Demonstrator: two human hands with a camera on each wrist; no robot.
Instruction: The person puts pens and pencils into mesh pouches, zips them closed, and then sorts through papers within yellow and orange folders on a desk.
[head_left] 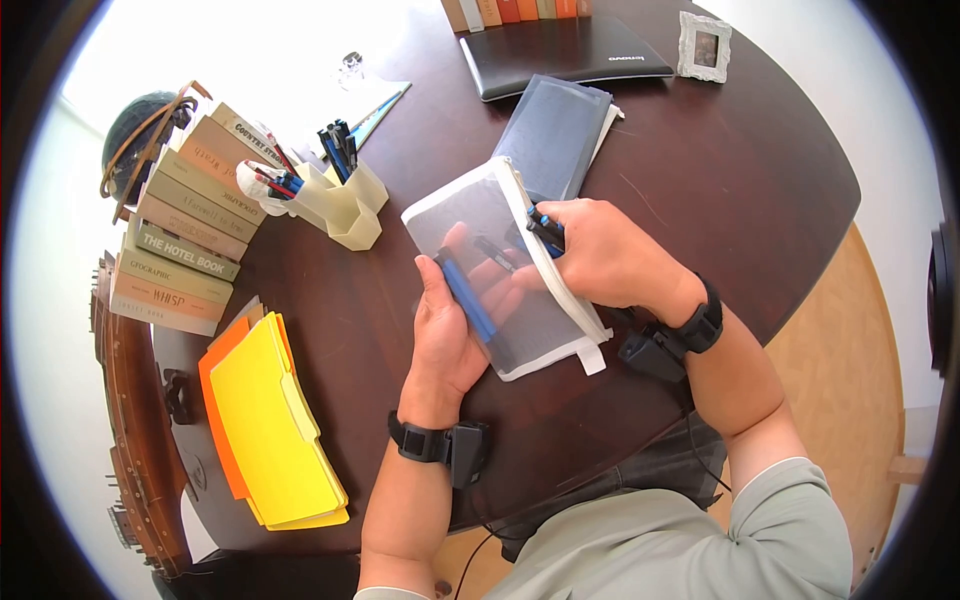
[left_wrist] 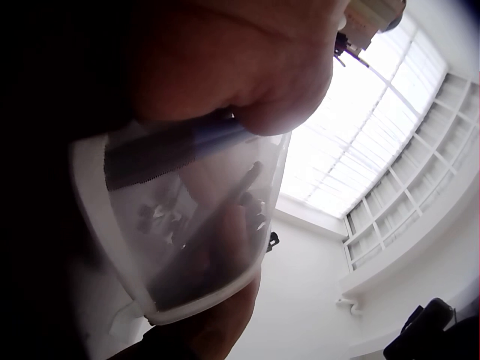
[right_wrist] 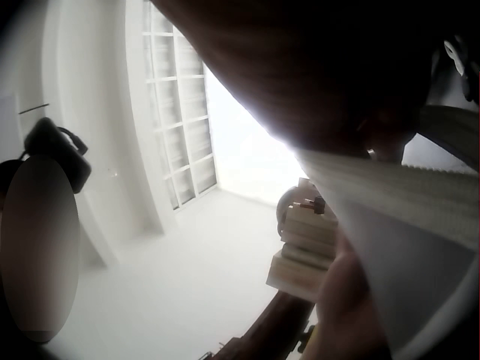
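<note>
A translucent mesh zipper pouch (head_left: 545, 325) with white edging is held up over the table, tilted. My left hand (head_left: 445, 340) grips its left side, thumb in front and fingers spread behind, showing through the mesh. Near that thumb a long blue item (head_left: 467, 295) shows through the mesh, also dark and blue in the left wrist view (left_wrist: 180, 150). At the zipper edge my right hand (head_left: 620, 255) holds black and blue pens (head_left: 545, 228), their ends sticking out above the fingers. A dark pen-like shape (head_left: 495, 252) shows through the mesh. The right fingertips are partly hidden.
Beyond the pouch lie dark mesh pouches (head_left: 555, 130) against a black laptop (head_left: 565, 60). Left of it stands a cream pen holder (head_left: 355, 225) with pens, beside a row of books (head_left: 190, 235). Yellow folders (head_left: 270, 420) lie at the left; a white picture frame (head_left: 704, 47) stands far right.
</note>
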